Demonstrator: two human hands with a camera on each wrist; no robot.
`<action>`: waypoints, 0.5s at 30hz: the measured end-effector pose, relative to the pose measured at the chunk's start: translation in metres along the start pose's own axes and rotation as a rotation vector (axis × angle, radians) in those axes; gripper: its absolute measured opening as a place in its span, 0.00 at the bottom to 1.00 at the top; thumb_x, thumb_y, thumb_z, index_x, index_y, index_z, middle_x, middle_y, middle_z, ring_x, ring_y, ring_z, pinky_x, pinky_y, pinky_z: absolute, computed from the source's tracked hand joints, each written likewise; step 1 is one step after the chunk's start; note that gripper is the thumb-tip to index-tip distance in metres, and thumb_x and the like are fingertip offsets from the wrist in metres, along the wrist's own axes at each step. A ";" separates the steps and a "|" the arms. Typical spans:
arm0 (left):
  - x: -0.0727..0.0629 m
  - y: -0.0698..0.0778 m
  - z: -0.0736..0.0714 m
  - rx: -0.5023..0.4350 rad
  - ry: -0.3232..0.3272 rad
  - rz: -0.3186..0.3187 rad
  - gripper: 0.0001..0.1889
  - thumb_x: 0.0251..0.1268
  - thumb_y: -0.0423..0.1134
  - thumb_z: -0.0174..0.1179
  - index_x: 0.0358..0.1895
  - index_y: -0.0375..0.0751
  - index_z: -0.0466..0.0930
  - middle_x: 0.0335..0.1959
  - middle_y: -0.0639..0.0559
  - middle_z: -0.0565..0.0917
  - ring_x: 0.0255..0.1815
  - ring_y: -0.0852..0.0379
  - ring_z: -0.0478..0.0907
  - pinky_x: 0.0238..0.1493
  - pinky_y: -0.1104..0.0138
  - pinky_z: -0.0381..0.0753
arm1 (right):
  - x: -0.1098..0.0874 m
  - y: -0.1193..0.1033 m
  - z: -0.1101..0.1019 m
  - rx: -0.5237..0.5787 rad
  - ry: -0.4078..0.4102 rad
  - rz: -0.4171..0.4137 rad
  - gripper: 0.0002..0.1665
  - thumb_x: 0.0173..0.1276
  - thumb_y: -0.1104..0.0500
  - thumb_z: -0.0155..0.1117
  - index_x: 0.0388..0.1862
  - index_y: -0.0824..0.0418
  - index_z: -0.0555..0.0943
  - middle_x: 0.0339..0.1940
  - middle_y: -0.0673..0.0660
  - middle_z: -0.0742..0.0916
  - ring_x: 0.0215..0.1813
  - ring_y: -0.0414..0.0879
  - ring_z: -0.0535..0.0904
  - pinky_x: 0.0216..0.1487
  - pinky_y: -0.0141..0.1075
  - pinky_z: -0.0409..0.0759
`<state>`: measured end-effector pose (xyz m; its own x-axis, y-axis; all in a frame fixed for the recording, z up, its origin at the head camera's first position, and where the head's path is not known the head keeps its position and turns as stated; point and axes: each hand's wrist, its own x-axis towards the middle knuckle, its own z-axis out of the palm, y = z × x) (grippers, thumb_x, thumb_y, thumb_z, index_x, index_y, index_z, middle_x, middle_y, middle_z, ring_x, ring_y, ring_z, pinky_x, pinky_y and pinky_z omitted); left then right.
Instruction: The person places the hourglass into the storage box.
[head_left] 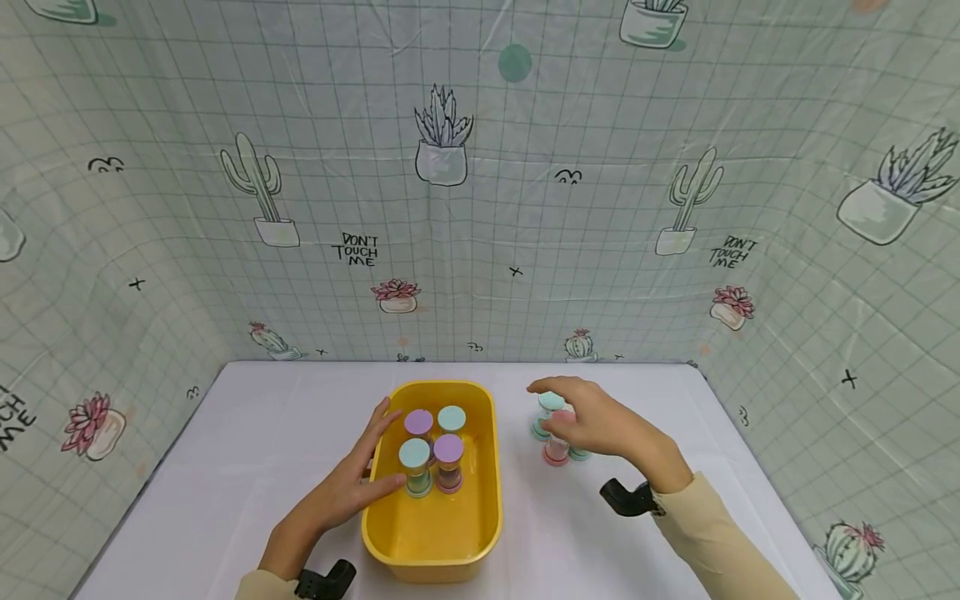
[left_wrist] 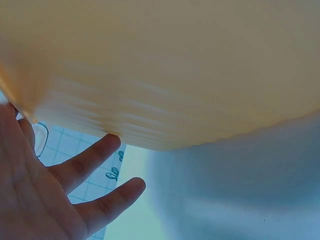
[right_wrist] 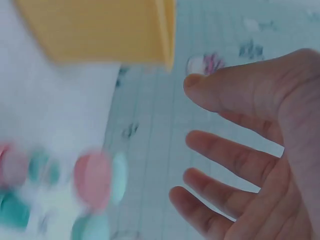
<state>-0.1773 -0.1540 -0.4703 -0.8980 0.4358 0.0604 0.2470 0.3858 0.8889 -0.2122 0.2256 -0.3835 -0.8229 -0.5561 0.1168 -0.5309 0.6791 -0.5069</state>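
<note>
My left hand [head_left: 348, 479] lies along the left side of a yellow plastic tub [head_left: 431, 546]. Its thumb reaches over the rim, while the other fingers extend along the outer wall; in the left wrist view two spread fingers show beneath the wall. Inside the tub stand sand timers: two with purple caps [head_left: 449, 448] and two with light teal caps [head_left: 415, 454]. My right hand [head_left: 600, 419] hovers with parted fingers over another group, holding nothing. That group has a pink sand timer [head_left: 557, 452] and teal ones [head_left: 551, 401], partly hidden by the hand.
A white table [head_left: 615, 533] bears everything. Behind and at both sides hangs a grid-patterned cloth [head_left: 495, 217] with cactus drawings. The tub's front part shows bare floor. The right-hand timers stand a short way right of the tub.
</note>
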 end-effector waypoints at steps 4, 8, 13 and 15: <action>0.000 0.001 -0.001 -0.008 -0.004 0.003 0.44 0.68 0.46 0.62 0.83 0.51 0.50 0.87 0.45 0.33 0.83 0.27 0.45 0.63 0.31 0.72 | -0.016 0.027 -0.004 -0.037 0.020 0.045 0.30 0.69 0.63 0.67 0.69 0.66 0.75 0.68 0.62 0.82 0.72 0.62 0.74 0.71 0.60 0.72; 0.000 0.001 -0.001 -0.017 -0.008 0.017 0.44 0.69 0.45 0.62 0.83 0.50 0.50 0.87 0.43 0.32 0.83 0.27 0.44 0.62 0.32 0.73 | -0.026 0.050 -0.002 -0.060 0.005 0.094 0.35 0.66 0.63 0.71 0.71 0.67 0.73 0.70 0.65 0.80 0.73 0.66 0.72 0.71 0.62 0.71; 0.001 0.000 -0.002 -0.007 -0.006 0.030 0.44 0.68 0.45 0.63 0.83 0.50 0.50 0.86 0.41 0.33 0.83 0.26 0.46 0.60 0.36 0.76 | -0.032 0.069 0.004 -0.046 -0.031 0.133 0.38 0.66 0.62 0.71 0.73 0.69 0.70 0.71 0.68 0.78 0.69 0.67 0.75 0.68 0.62 0.74; 0.001 0.000 -0.002 -0.008 -0.007 0.032 0.44 0.69 0.45 0.63 0.83 0.51 0.50 0.86 0.41 0.33 0.82 0.26 0.46 0.60 0.36 0.76 | -0.033 0.073 0.006 -0.035 -0.037 0.142 0.39 0.66 0.62 0.71 0.73 0.69 0.70 0.72 0.69 0.77 0.67 0.66 0.77 0.64 0.60 0.78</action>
<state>-0.1787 -0.1550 -0.4696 -0.8872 0.4533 0.0861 0.2730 0.3652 0.8900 -0.2227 0.2907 -0.4298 -0.8825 -0.4701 0.0141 -0.4169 0.7682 -0.4858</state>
